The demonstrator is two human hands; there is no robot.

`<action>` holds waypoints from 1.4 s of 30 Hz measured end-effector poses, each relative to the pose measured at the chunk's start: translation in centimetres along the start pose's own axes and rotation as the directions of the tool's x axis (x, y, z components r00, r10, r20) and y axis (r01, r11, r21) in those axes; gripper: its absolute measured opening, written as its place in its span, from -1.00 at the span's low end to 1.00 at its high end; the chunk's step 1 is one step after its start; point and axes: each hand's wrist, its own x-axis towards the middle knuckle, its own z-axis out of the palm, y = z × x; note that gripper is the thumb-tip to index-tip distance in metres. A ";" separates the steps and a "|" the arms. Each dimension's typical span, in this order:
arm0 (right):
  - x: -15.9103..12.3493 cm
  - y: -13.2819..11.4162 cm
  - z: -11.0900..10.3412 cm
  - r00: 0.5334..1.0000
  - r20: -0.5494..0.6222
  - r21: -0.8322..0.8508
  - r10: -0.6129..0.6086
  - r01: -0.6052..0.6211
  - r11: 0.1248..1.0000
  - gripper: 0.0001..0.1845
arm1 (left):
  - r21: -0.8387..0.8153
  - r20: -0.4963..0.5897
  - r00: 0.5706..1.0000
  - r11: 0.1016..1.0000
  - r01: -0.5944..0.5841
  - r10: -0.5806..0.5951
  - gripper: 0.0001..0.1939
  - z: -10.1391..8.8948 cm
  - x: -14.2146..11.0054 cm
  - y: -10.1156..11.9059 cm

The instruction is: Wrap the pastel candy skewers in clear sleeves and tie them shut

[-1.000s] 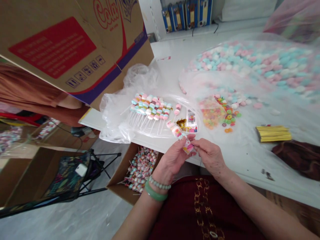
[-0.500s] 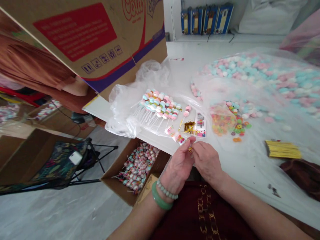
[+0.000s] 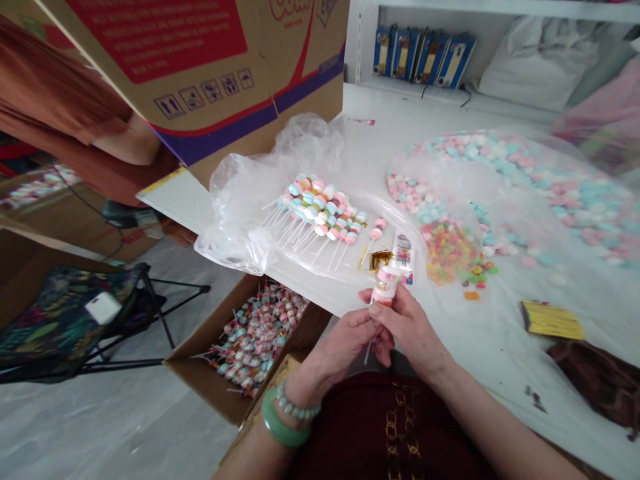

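A marshmallow stick (image 3: 386, 283) in a printed clear wrapper stands upright between my hands over the table's front edge. My right hand (image 3: 413, 328) is closed around its lower part, thumb in front. Beside it, my left hand (image 3: 347, 340) pinches at the base of the wrapper; its fingertips are partly hidden. Below the fingers a bit of white stick shows. Just beyond lie gold twist ties (image 3: 381, 260), a small stack of printed wrappers (image 3: 404, 252) and one unwrapped marshmallow stick (image 3: 378, 229). Rows of unwrapped marshmallow sticks (image 3: 320, 208) rest on clear plastic to the left.
A carton (image 3: 200, 333) full of wrapped marshmallow sticks sits below the table edge. Loose marshmallows (image 3: 505, 157) and ring candies (image 3: 453, 252) lie in plastic bags at right, near a yellow tie bundle (image 3: 551, 320). A large box (image 3: 300, 117) stands at back left, a person beside it.
The wrapped marshmallow stick has swung from leaning left to upright. My right hand has shifted from the wrapper's end to around its lower part, and my left hand has moved lower.
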 end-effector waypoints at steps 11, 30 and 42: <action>3.2 0.1 -1.2 0.991 -0.047 0.038 0.123 -0.122 0.992 -0.69 | 0.583 -0.436 0.762 0.796 -0.167 0.479 -0.74 -0.9 0.4 -2.1; 5.6 0.1 -6.3 0.869 -0.005 -0.894 -0.494 0.217 0.392 -0.78 | 0.050 -0.443 0.884 0.989 -0.141 0.148 -0.72 -0.8 1.5 1.2; 1.5 1.8 -1.3 0.879 0.113 -0.687 -0.463 0.406 0.602 -0.75 | -0.078 -0.316 0.948 0.995 -0.055 0.027 -0.68 1.1 2.3 -0.3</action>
